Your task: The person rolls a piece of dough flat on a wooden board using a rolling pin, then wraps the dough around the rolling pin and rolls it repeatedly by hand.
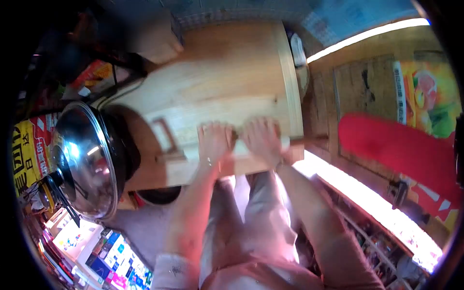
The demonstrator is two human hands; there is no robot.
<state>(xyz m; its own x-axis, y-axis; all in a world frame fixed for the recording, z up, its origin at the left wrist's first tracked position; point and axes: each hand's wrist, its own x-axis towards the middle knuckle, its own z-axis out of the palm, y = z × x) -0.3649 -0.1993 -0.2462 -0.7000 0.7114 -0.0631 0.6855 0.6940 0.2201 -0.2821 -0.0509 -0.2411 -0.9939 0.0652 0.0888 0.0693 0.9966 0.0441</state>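
My left hand [216,141] and my right hand [261,139] lie side by side near the front edge of a pale wooden tabletop [212,67]. Fingers on both hands are bent over and pressed together, closed on something mostly hidden beneath them. A pale strip [192,153] shows beside my left hand, and a thin brown stick-like piece [310,140] juts out past my right hand. Left of my left hand is a brown angled wooden piece [166,134], blurred. What the hands hold cannot be made out.
A wok with a shiny domed lid [86,159] stands at the table's left. On the right are a red elongated object [386,145], a wooden surface with a fruit-printed sheet [427,94] and a bright light strip [372,217]. Printed boxes [116,258] sit lower left.
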